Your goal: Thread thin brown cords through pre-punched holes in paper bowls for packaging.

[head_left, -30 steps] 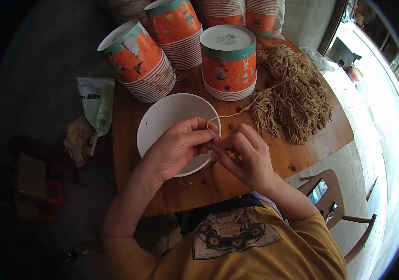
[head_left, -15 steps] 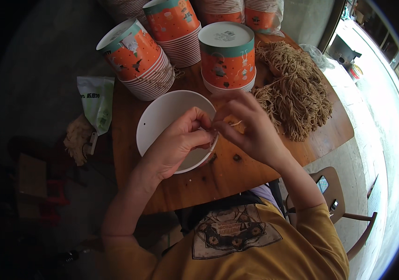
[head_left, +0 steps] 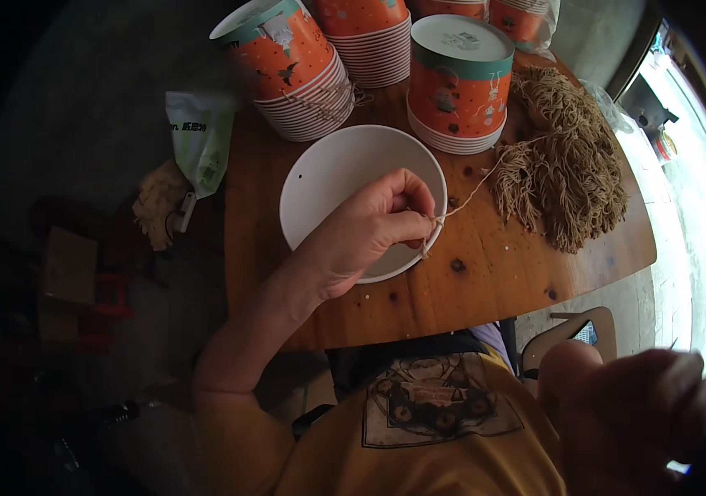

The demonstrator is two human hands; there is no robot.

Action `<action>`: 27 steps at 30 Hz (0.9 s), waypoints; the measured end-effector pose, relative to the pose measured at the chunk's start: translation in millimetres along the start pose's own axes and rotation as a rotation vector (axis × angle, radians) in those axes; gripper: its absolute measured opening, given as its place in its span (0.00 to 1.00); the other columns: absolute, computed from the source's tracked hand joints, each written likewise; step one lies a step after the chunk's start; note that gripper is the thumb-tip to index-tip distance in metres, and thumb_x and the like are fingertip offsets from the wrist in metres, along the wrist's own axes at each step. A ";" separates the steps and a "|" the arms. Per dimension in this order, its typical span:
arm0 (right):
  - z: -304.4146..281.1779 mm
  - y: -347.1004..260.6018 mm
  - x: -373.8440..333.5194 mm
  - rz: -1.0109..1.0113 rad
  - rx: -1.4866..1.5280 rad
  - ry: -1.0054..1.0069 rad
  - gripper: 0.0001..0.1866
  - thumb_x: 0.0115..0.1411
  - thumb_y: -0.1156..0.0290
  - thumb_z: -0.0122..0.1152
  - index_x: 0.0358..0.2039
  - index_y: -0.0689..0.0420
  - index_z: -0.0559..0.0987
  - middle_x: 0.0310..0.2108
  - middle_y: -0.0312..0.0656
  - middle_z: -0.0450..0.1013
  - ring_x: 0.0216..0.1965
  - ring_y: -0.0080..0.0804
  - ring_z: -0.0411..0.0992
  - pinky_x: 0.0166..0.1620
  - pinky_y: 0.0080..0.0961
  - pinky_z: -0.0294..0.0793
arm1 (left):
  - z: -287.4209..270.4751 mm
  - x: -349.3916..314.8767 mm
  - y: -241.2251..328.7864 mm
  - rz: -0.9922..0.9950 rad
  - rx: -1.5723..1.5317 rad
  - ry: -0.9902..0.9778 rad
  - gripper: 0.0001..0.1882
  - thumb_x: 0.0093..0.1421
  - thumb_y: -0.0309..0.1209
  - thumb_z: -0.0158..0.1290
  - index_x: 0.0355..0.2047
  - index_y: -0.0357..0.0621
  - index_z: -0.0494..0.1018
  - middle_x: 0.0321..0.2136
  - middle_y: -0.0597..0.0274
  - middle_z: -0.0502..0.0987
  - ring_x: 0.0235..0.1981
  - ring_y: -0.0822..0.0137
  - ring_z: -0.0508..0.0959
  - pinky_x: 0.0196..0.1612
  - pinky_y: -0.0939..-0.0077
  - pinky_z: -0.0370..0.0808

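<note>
A white paper bucket [head_left: 328, 165] stands mouth up on the wooden table, with a small hole in its far left wall. At its right rim my left hand [head_left: 373, 223] pinches a thin tan string [head_left: 473, 198] between thumb and fingers. A short end dangles below the fingertips, and the string also runs right toward a tangled heap of tan strings [head_left: 568, 165]. My right hand [head_left: 634, 405] is raised at the lower right, away from the bucket. It is dark and blurred, so its fingers cannot be read clearly.
Stacks of orange and teal paper buckets [head_left: 460, 91] stand upside down along the far side, one wrapped with string. A green-and-white plastic bag [head_left: 202, 136] hangs at the table's left. A wooden chair [head_left: 609, 326] holding a phone stands at the right beyond the table edge [head_left: 468, 306].
My right hand has left the rim and swung to the lower right. My left hand still pinches the string at the rim. The whole view has shifted, moving the table up and right.
</note>
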State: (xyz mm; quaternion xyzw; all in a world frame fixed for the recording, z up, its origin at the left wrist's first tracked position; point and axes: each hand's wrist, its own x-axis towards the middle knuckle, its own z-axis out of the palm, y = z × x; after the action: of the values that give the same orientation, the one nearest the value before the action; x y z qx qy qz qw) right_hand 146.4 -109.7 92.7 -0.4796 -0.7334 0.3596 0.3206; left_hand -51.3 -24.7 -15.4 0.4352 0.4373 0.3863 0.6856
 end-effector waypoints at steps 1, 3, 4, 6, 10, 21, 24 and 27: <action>-2.0 5.4 -7.1 0.052 -0.061 -0.058 0.09 0.50 0.79 0.62 0.27 0.50 0.73 0.25 0.31 0.69 0.28 0.24 0.67 0.43 0.23 0.71 | -1.4 -1.0 -0.2 -0.005 0.001 0.001 0.06 0.56 0.22 0.51 0.33 0.41 0.67 0.29 0.66 0.72 0.32 0.77 0.71 0.40 0.82 0.69; -0.1 3.8 0.5 0.164 -0.189 -0.164 0.07 0.51 0.78 0.61 0.29 0.52 0.73 0.26 0.33 0.70 0.29 0.27 0.68 0.43 0.25 0.71 | -0.1 -2.3 0.9 -0.009 -0.012 -0.045 0.07 0.57 0.21 0.50 0.35 0.43 0.67 0.31 0.67 0.71 0.34 0.77 0.71 0.41 0.82 0.68; -4.1 8.2 -0.5 0.221 -0.252 -0.218 0.06 0.52 0.77 0.60 0.30 0.53 0.73 0.27 0.35 0.70 0.30 0.29 0.68 0.43 0.26 0.72 | 0.1 -3.7 0.0 -0.013 -0.012 -0.050 0.07 0.57 0.21 0.50 0.35 0.43 0.67 0.31 0.67 0.71 0.34 0.77 0.71 0.41 0.82 0.68; -6.0 13.5 3.4 0.312 -0.382 -0.331 0.06 0.53 0.76 0.58 0.31 0.55 0.73 0.28 0.37 0.70 0.31 0.32 0.69 0.42 0.28 0.72 | -2.6 -3.1 -1.0 0.013 -0.021 -0.046 0.06 0.57 0.21 0.50 0.35 0.43 0.67 0.31 0.67 0.71 0.34 0.78 0.71 0.41 0.82 0.68; -22.6 44.2 -7.2 -0.024 -0.388 -0.156 0.10 0.51 0.76 0.60 0.36 0.57 0.74 0.30 0.40 0.72 0.34 0.35 0.70 0.41 0.28 0.72 | -4.7 -5.8 2.0 0.014 -0.011 -0.031 0.06 0.57 0.21 0.50 0.35 0.43 0.67 0.31 0.68 0.71 0.34 0.78 0.71 0.41 0.83 0.68; 56.4 145.9 89.0 -0.459 0.096 0.037 0.17 0.51 0.76 0.63 0.43 0.58 0.74 0.41 0.43 0.67 0.41 0.39 0.70 0.43 0.30 0.71 | -7.8 -6.2 0.2 0.027 -0.024 -0.031 0.08 0.57 0.21 0.51 0.36 0.42 0.66 0.30 0.67 0.71 0.33 0.77 0.71 0.39 0.82 0.67; 60.3 154.8 96.1 -0.478 0.136 0.019 0.11 0.53 0.77 0.62 0.37 0.59 0.74 0.37 0.43 0.66 0.40 0.38 0.70 0.43 0.30 0.72 | -6.2 -5.3 2.4 0.024 -0.022 -0.027 0.08 0.57 0.21 0.51 0.36 0.42 0.65 0.30 0.67 0.70 0.33 0.76 0.71 0.39 0.81 0.68; 62.4 155.4 97.6 -0.468 0.262 -0.029 0.07 0.53 0.80 0.60 0.32 0.61 0.71 0.39 0.42 0.65 0.39 0.34 0.70 0.41 0.26 0.73 | -4.9 -3.5 3.2 0.006 -0.012 -0.018 0.07 0.57 0.21 0.50 0.36 0.42 0.65 0.30 0.67 0.70 0.32 0.76 0.71 0.38 0.81 0.68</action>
State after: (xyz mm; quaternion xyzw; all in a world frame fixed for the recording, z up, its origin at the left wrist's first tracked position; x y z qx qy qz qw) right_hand 136.3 11.4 -58.2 -0.2461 -0.7760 0.3743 0.4440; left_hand -57.5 -25.6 -12.7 0.4357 0.4277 0.3871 0.6910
